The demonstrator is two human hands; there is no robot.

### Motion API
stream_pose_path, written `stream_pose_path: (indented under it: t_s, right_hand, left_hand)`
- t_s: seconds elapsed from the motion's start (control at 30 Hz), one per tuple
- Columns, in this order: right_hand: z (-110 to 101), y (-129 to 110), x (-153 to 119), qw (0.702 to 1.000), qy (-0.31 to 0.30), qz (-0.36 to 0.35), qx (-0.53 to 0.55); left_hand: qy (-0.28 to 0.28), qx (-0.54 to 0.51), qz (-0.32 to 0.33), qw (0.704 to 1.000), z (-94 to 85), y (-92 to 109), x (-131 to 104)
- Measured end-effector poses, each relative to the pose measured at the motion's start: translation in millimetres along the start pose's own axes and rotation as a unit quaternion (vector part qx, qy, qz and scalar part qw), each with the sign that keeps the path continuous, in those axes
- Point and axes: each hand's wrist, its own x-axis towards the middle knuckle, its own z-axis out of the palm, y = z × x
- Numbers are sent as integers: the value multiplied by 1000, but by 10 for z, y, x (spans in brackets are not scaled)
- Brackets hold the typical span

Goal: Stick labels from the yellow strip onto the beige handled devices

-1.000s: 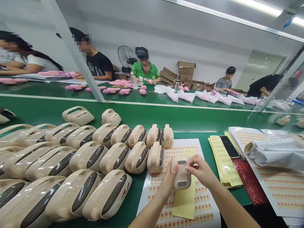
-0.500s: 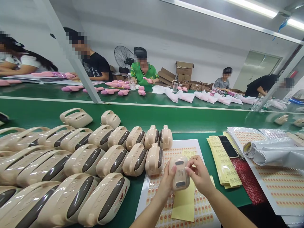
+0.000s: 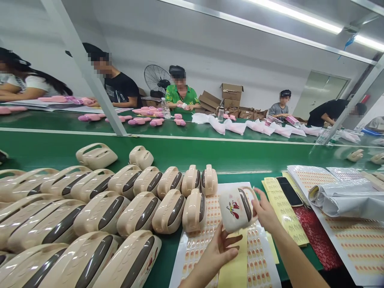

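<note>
A cream device (image 3: pixel 235 209) with a red printed picture and a dark panel hangs tilted above the sticker sheet (image 3: pixel 192 256). My right hand (image 3: pixel 265 210) grips it by the handle on its right side. Below it my left hand (image 3: pixel 220 250) has its fingers spread, palm turned up, close to the device's lower edge and holding nothing. A yellow paper strip (image 3: pixel 232 268) lies on the sheet under the hands. To the left, rows of similar cream devices (image 3: pixel 169 212) stand with their handles up.
Yellow label sheets (image 3: pixel 282 208) and a black phone (image 3: pixel 289 191) lie right of my hands, with red bubble wrap (image 3: pixel 316 236) and more sticker sheets (image 3: pixel 351 240) beyond. Across the green bench (image 3: pixel 180 150), several people work near pink items (image 3: pixel 147 112). A slanted metal post (image 3: pixel 87 72) rises at left.
The device has turned from its labelled underside to its printed side and risen slightly. My right hand has moved to its handle; my left hand has let go and opened below it.
</note>
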Motion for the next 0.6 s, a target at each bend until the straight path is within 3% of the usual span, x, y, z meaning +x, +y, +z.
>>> stream_pose_path:
  t_s: [0.07, 0.13, 0.23, 0.3, 0.4, 0.47, 0.53, 0.6]
  right_hand:
    - [-8, -252, 232, 988, 43, -54, -141]
    - [82, -502, 488, 953, 43, -51, -296]
    - [322, -757, 841, 914, 26, -25, -405]
    - [475, -819, 1012, 912, 21, -30, -409]
    - [624, -801, 1135, 910, 8, -44, -412]
    - [671, -759, 1145, 910, 1, -55, -411]
    - [692, -715, 1133, 907, 1, -63, -417]
    - [705, -676, 1124, 901, 3, -59, -429]
  left_hand:
    - [-10, 73, -4, 997, -15, 52, -105]
    - [-9, 142, 11, 990, -25, 210, -280]
    - [19, 274, 72, 959, -133, 651, -549]
    - [72, 404, 87, 908, -313, 1069, -611]
    - [239, 523, 127, 808, -726, 1802, -427]
    - [368, 586, 98, 716, -1048, 2277, -168]
    - [429, 600, 68, 672, -1367, 2663, 119]
    - [464, 608, 35, 643, -1656, 2918, 380]
